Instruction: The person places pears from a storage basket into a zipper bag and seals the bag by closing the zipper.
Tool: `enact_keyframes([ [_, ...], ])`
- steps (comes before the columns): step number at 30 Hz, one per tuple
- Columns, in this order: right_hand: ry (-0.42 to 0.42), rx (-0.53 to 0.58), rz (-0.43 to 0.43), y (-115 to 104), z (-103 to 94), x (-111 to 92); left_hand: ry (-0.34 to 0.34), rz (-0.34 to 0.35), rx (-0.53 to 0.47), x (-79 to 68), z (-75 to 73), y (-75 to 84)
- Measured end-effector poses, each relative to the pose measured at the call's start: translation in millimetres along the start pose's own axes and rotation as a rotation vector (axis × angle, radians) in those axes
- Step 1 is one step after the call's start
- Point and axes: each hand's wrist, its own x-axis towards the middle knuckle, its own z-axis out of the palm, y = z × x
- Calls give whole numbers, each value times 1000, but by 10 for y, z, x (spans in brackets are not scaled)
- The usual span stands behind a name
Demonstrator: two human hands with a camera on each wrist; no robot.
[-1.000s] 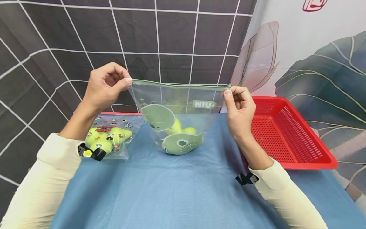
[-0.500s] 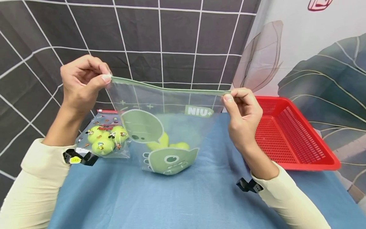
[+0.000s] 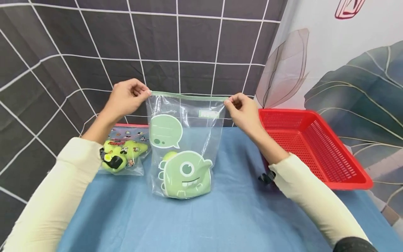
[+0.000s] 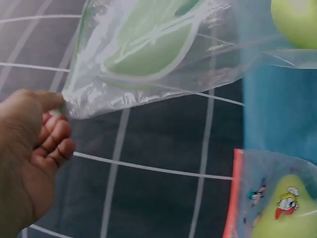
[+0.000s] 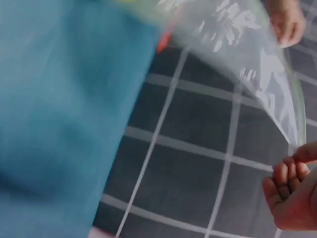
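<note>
A clear zip bag [image 3: 195,131] with a green cartoon print hangs upright between my hands, its green zip edge drawn straight across the top. My left hand [image 3: 128,97] pinches the top left corner, thumb against curled fingers. At the top right corner, my right hand [image 3: 243,110] pinches the edge in the same way. Rounded yellow-green fruit [image 3: 170,155] shows inside, mostly hidden behind the print; its exact kind is unclear. Whether the bag's bottom touches the table cannot be told. In the left wrist view, the bag's corner [image 4: 77,106] meets my thumb and finger.
A second zip bag [image 3: 135,169] with a red top edge and cartoon figures lies at the left, holding several yellow-green, pear-like fruits [image 3: 133,148]. A red perforated basket [image 3: 346,168] stands at the right on the blue cloth [image 3: 201,224]. A dark gridded curtain [image 3: 157,42] hangs behind.
The bag swung left and nearer, then back; its print now faces me more squarely. My hands have come closer together, the left moving right and the right moving left, both still pinching the corners.
</note>
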Motion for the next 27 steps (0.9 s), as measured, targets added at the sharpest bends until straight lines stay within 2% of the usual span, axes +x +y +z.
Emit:
enact_keyframes([
  [1,-51,-45,12,73,31,87,-25,-23,40,36,59,-34],
  [5,-231,-253,61,764,362,555,-129,-112,136,195,301,-240],
  [6,-276,-302,79,930,461,663,-145,-134,146,242,364,-317],
  [8,-361,-410,131,1217,661,850,-186,-185,185,367,512,-576],
  [11,-481,-527,239,1321,828,965,-275,-262,225,500,717,-940],
  [13,-522,-587,307,1299,882,970,-330,-299,260,555,839,-1145],
  [14,-537,-608,330,1295,895,965,-351,-306,266,551,880,-1191],
  [17,-537,-642,323,1236,894,902,-393,-245,277,542,973,-1301],
  [21,-523,-632,239,1221,930,798,-466,-95,272,466,1081,-1408],
  [22,-528,-624,219,1230,956,772,-487,-75,270,439,1111,-1425],
  [24,-549,-600,183,1268,1023,724,-519,-52,279,374,1170,-1458],
  [27,-571,-553,153,1341,1145,665,-547,-68,294,270,1240,-1501],
])
